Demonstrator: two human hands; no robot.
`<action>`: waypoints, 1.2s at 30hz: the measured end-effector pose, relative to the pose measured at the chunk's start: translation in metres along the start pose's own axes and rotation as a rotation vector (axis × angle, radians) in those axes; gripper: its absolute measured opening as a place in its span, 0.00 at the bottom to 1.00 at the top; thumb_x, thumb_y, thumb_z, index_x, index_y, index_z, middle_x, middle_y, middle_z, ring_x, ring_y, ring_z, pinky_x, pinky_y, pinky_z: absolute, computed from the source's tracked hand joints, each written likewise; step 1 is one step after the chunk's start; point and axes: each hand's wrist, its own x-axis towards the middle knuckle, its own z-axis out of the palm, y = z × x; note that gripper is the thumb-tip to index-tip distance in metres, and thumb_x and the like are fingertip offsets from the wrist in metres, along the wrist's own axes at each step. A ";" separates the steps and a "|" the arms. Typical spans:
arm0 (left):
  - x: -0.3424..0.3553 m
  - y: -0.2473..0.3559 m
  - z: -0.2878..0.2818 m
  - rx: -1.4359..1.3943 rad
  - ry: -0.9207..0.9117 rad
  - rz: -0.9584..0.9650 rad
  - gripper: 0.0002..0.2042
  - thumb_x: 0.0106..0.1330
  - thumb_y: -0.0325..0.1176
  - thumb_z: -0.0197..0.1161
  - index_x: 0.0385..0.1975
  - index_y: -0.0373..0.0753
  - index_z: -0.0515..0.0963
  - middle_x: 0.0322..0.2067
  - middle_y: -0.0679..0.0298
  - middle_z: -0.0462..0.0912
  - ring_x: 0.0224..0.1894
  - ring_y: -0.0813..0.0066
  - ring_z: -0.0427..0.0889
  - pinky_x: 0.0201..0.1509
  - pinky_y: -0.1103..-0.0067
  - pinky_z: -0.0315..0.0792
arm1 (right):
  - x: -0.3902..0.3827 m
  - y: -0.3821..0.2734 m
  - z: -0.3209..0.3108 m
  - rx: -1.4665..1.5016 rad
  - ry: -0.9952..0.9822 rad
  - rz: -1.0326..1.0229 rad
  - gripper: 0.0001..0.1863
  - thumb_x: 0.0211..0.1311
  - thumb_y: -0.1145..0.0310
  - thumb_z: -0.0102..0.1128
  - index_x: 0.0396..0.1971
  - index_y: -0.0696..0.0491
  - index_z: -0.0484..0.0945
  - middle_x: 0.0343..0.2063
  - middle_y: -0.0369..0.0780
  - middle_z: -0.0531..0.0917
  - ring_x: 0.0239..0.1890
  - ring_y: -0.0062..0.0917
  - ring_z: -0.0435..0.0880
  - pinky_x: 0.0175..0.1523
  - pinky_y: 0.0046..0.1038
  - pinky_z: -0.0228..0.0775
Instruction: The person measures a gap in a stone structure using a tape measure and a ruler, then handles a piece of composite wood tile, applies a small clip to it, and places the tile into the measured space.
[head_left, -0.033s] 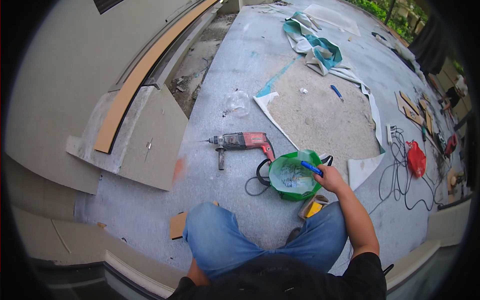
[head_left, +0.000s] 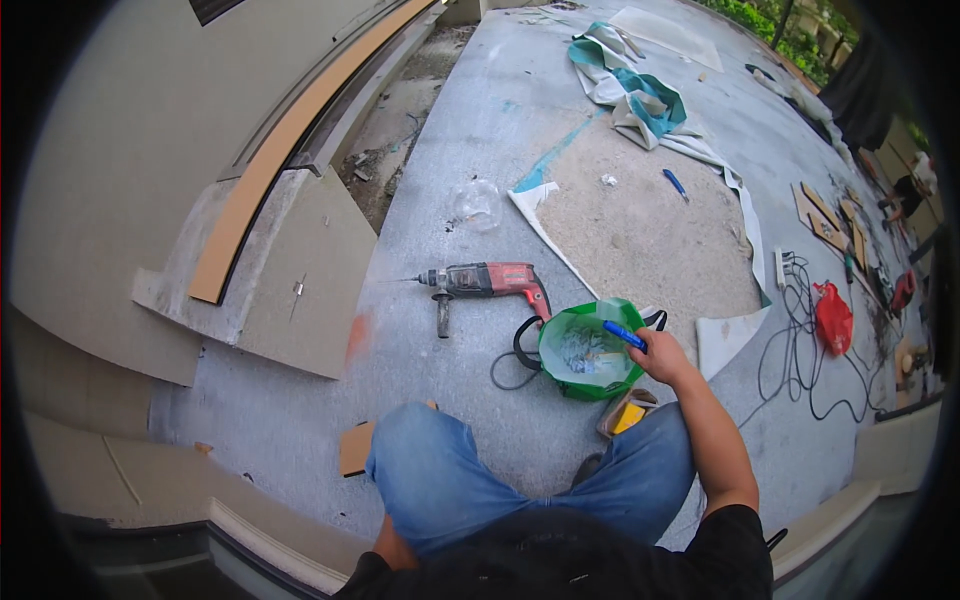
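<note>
My right hand [head_left: 662,355] pinches a blue marker [head_left: 624,335] over the green bag [head_left: 590,350], holding its mouth open; the red hammer drill [head_left: 485,282] lies just left. I can't see my left hand.

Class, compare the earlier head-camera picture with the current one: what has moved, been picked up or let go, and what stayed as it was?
Nothing has visibly changed. The right hand holds a blue pen over the rim of the green bag, as before. The red power drill lies in the same spot on the floor, and the knees in blue jeans have not shifted. The left hand is out of view in both pictures.
</note>
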 end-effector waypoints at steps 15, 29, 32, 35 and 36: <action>0.020 -0.018 -0.010 0.031 0.017 -0.011 0.31 0.69 0.50 0.56 0.68 0.37 0.67 0.60 0.52 0.78 0.58 0.53 0.81 0.63 0.60 0.75 | 0.010 0.004 0.000 0.137 0.011 0.029 0.14 0.66 0.61 0.64 0.34 0.58 0.77 0.23 0.53 0.79 0.28 0.48 0.80 0.36 0.41 0.72; 0.006 -0.022 -0.027 0.015 0.074 -0.028 0.31 0.70 0.51 0.55 0.68 0.38 0.68 0.60 0.53 0.79 0.58 0.53 0.81 0.63 0.60 0.75 | 0.012 0.003 0.006 0.132 0.007 0.026 0.15 0.67 0.60 0.65 0.36 0.59 0.78 0.22 0.50 0.79 0.25 0.41 0.78 0.36 0.38 0.72; 0.003 -0.025 -0.031 0.010 0.081 -0.025 0.31 0.70 0.51 0.55 0.68 0.38 0.68 0.60 0.53 0.79 0.58 0.53 0.81 0.63 0.60 0.75 | 0.012 0.000 0.004 0.129 0.004 0.034 0.15 0.68 0.60 0.65 0.37 0.59 0.79 0.22 0.49 0.80 0.24 0.40 0.78 0.36 0.37 0.72; 0.001 -0.027 -0.036 -0.002 0.092 -0.028 0.31 0.70 0.52 0.54 0.68 0.38 0.69 0.60 0.53 0.79 0.58 0.53 0.81 0.64 0.60 0.75 | 0.012 -0.002 0.003 0.114 0.006 0.034 0.15 0.68 0.60 0.65 0.38 0.59 0.80 0.23 0.49 0.80 0.25 0.40 0.79 0.36 0.37 0.73; 0.000 -0.027 -0.037 -0.007 0.096 -0.028 0.31 0.70 0.52 0.54 0.68 0.38 0.69 0.60 0.53 0.79 0.58 0.53 0.81 0.64 0.60 0.75 | 0.011 -0.002 0.003 0.104 0.012 0.027 0.15 0.68 0.60 0.65 0.38 0.59 0.80 0.23 0.49 0.80 0.25 0.40 0.80 0.37 0.37 0.73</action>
